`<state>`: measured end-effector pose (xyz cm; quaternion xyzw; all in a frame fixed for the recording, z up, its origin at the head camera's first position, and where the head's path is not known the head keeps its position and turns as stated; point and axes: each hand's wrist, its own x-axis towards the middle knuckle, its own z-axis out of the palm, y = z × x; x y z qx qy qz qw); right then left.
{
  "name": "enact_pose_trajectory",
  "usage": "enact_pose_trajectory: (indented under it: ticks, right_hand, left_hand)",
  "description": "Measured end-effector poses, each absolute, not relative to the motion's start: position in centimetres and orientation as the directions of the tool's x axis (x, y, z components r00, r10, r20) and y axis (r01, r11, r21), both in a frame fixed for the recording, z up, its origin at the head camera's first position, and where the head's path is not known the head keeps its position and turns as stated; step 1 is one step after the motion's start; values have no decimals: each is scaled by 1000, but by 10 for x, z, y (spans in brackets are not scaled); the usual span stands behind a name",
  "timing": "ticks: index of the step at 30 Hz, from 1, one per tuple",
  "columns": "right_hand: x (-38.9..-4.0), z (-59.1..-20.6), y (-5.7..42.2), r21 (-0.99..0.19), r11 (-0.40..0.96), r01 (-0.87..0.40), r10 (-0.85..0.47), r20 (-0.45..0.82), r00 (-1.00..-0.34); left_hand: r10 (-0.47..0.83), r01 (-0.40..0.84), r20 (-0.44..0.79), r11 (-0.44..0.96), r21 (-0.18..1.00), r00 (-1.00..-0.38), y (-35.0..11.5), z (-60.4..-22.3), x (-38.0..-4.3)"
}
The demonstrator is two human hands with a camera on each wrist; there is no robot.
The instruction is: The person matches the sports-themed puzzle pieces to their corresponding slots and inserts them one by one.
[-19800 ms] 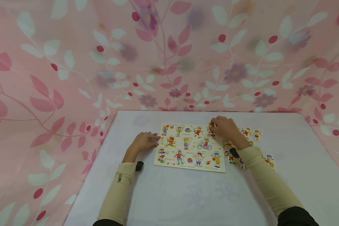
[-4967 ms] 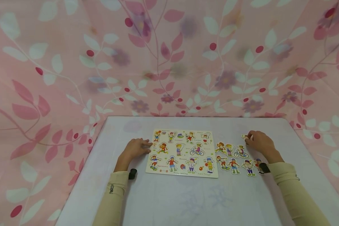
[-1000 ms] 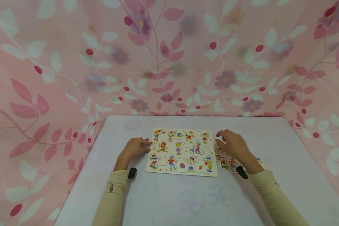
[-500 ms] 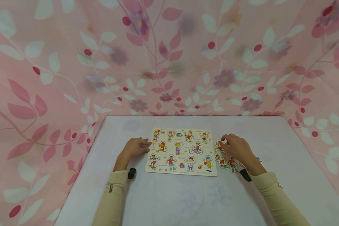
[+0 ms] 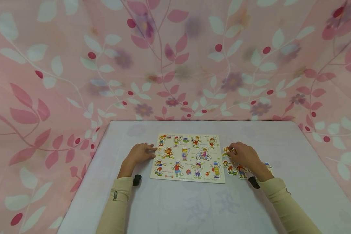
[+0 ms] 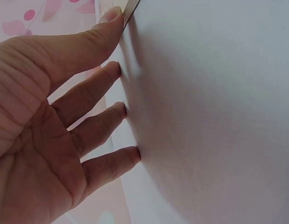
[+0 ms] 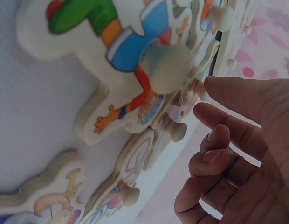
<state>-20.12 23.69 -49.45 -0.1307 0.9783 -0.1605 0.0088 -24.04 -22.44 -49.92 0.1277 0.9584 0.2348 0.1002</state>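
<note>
My left hand [image 5: 140,152] rests at the left edge of a wooden puzzle board [image 5: 175,156] printed with sporty children. In the left wrist view, the thumb [image 6: 105,32] touches the board's edge, and the other fingers reach down to the cloth. Right of the board, my right hand [image 5: 245,157] pinches the knob [image 7: 201,91] of a running-child puzzle piece [image 5: 226,151] with thumb and index finger. Below it lie a skateboarder piece [image 5: 230,168] and a roller-skater piece [image 5: 241,171]. The hand and forearm hide other pieces; a blue-capped one [image 5: 267,166] peeks out.
In the right wrist view, a knobbed piece with blue shorts [image 7: 121,51] and another piece [image 7: 56,191] lie close to the camera. A white cloth [image 5: 175,208] covers the table. Behind it hangs a pink floral curtain [image 5: 169,65].
Loose pieces, clustered earlier, now lie in rows. My right hand has come from the far right to the running-child piece, lowering and closing its fingers there. The left hand stays at the board's edge.
</note>
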Motion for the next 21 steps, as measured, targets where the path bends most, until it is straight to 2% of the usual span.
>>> enact_pose_trajectory:
  ticks: [16,21]
  right_hand:
    - [-203,-497,235,-307,921,-242,-251,10,-968]
    - [-203,-492,236,-283,927,-248,-243,50,-969]
  left_hand:
    - [296,203,-127,853,480,-947,-223,-495,-238]
    - [306,220,-117,856,467,-945,-224,-496,-239]
